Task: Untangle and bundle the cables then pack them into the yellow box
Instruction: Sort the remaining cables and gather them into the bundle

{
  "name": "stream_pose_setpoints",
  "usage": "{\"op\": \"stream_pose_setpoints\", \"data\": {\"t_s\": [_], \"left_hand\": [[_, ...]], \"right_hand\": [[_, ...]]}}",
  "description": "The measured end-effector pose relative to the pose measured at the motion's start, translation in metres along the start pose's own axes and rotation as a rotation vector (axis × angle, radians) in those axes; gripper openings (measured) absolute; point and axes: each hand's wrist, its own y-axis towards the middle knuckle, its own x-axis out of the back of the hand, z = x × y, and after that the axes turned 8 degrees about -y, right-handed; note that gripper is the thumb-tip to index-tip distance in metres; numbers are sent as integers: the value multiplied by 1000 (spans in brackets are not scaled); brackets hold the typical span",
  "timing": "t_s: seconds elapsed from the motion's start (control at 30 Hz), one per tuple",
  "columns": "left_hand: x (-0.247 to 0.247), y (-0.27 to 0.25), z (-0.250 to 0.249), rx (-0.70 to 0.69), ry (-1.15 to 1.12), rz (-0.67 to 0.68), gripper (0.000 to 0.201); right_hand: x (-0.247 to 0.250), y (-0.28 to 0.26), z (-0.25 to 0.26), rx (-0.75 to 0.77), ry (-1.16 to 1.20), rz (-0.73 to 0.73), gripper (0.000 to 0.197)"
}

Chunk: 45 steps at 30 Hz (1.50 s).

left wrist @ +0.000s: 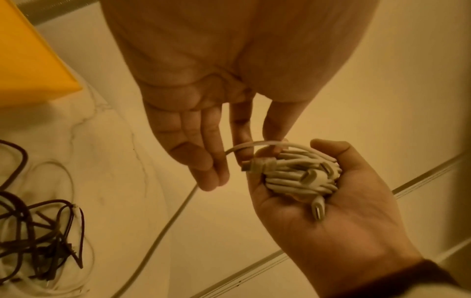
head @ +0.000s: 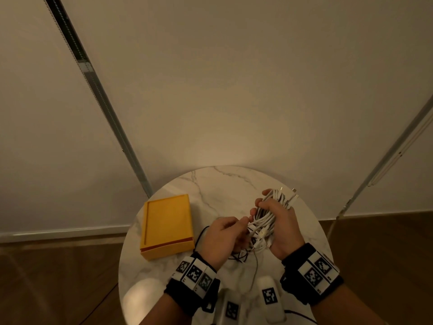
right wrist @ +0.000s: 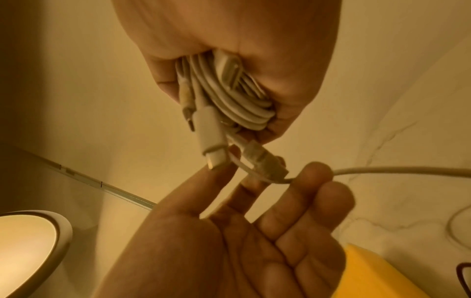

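Observation:
My right hand (head: pixel 260 205) grips a coiled bundle of white cables (head: pixel 264 219) above the round marble table (head: pixel 210 184), and several plugs stick out past its fingers. In the right wrist view the white cable bundle (right wrist: pixel 237 100) fills the palm. My left hand (head: pixel 243 221) sits just left of the bundle, and its thumb and forefinger pinch a loose white strand (left wrist: pixel 244 145) that leads into the coil (left wrist: pixel 300 177). The open yellow box (head: pixel 167 226) lies on the table to the left of both hands, with nothing visible inside it.
A tangle of black cables (left wrist: pixel 38 231) lies on the table under and beside my left wrist, also seen as the black cables (head: pixel 239 256). Two white marker-tagged blocks (head: pixel 269 299) sit at the table's near edge. The wall rises right behind the table.

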Motion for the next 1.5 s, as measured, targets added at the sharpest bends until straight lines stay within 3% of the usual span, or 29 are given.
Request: {"op": "stream_pose_setpoints", "data": {"t_s": [0.2,0.33,0.43,0.53,0.67,0.77,0.97,1.1,1.27,1.4,1.5], "left_hand": [[2,4,1,-80,22,-66,19],[1,0,5,-318,156,-54,35],[3,-4,6,-498,290,13,42],[8,-5,3,-556,374,79,49],[16,-1,-1,-603,452,63,57],[20,2,-3,-619,484,71,59],[26,8,-4,-641,610,109,66],[26,8,-9,-628,615,162,70],[35,12,-15,-551,653,216,100],[44,16,-22,-492,777,347,94],[53,25,-32,-425,976,354,87]], "right_hand": [[0,0,1,-48,-64,36,17],[1,3,3,-164,-86,49,38],[2,4,4,-284,-69,114,33],[3,3,5,-334,-83,188,32],[3,2,8,-344,-169,241,32],[4,3,9,-345,-227,259,14],[6,0,11,-356,-212,337,42],[5,-1,13,-313,-242,396,43],[8,-2,7,-334,-288,440,54],[9,-4,5,-360,-308,519,52],[9,-3,3,-354,-383,545,48]]}}
